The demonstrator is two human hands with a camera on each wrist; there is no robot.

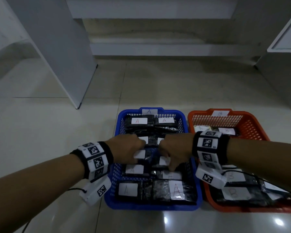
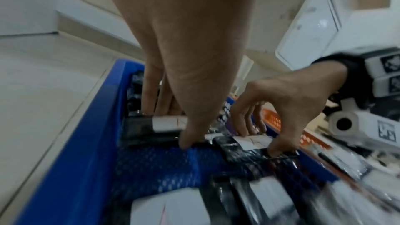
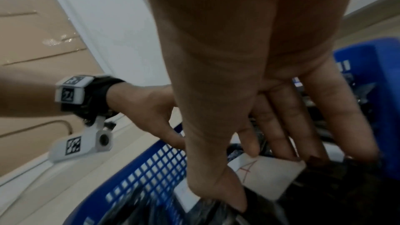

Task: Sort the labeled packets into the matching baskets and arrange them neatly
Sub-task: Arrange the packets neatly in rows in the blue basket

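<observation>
Both hands work mid-basket in the blue basket (image 1: 194, 185): left hand (image 1: 128, 147) pinches one A-labelled packet (image 1: 141, 155), right hand (image 1: 173, 153) its right-hand neighbour (image 1: 163, 161) (long axes left-right); open mesh lies just nearer.

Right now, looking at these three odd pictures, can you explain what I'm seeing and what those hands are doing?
No machine here: a person wears cameras on the head and both wrists. The head view looks down at the floor, where a blue basket marked A and an orange basket marked B hold black packets. The other two pictures look along each hand. The left hand and right hand each pinch a black A-labelled packet inside the blue basket, seemingly straightening them.
</observation>
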